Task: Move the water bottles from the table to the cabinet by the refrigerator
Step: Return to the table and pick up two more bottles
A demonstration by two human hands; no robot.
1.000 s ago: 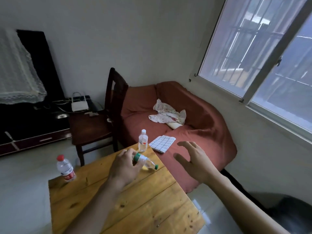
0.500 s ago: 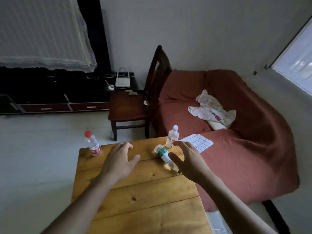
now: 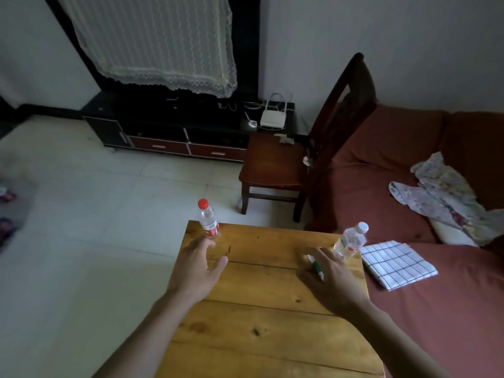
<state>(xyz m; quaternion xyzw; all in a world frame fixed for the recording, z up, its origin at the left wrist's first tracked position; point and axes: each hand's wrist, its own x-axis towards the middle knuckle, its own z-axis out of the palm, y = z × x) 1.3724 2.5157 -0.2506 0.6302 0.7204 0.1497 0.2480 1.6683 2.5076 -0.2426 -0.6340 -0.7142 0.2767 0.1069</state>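
Three small clear water bottles are on or over the wooden table. A red-capped bottle stands upright at the table's far left corner. My left hand hovers just in front of it, fingers spread, holding nothing. A white-capped bottle stands at the far right corner. My right hand holds a green-labelled bottle lying on its side; my fingers curl round it and hide most of it.
A checked cloth lies on the red-covered sofa right of the table. A dark wooden chair stands beyond the table, and behind it a low black TV cabinet with a white router. Pale tiled floor lies to the left.
The view has swung left. My left hand let go of the green-labelled bottle and moved toward the red-capped one. My right hand took the green-labelled bottle.
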